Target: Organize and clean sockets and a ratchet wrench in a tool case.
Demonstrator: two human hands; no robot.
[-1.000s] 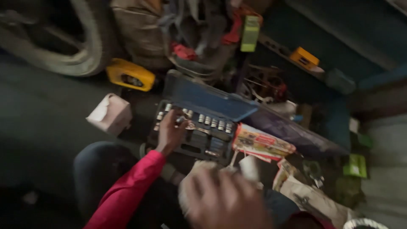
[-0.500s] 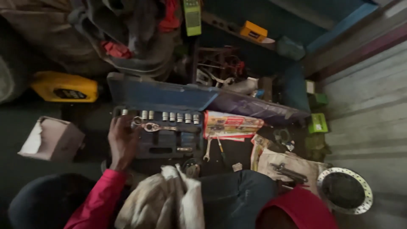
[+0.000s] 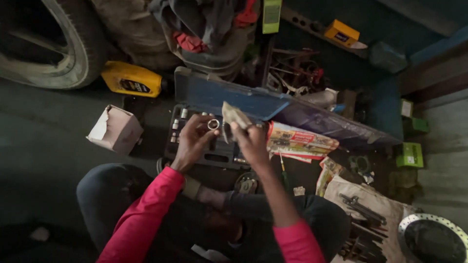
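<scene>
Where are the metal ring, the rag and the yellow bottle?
metal ring (image 3: pixel 213 124), head view, on its rim, in the left hand's fingertips.
rag (image 3: pixel 234 115), head view, mid-cloth above the right hand.
yellow bottle (image 3: pixel 130 79), head view, its side.

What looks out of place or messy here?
The cardboard box lies tipped with its flap open, and tools sprawl loose over a cloth at lower right. No spill shows.

The ring (image 3: pixel 213 124) looks like shiny bare metal; the rag (image 3: pixel 235 115) is dull, crumpled cloth. At ten o'clock the bottle (image 3: pixel 131 79) is glossy yellow plastic and the box (image 3: pixel 116 128) matt cardboard. At five o'clock the disc (image 3: pixel 433 238) is smooth, perforated metal.
</scene>
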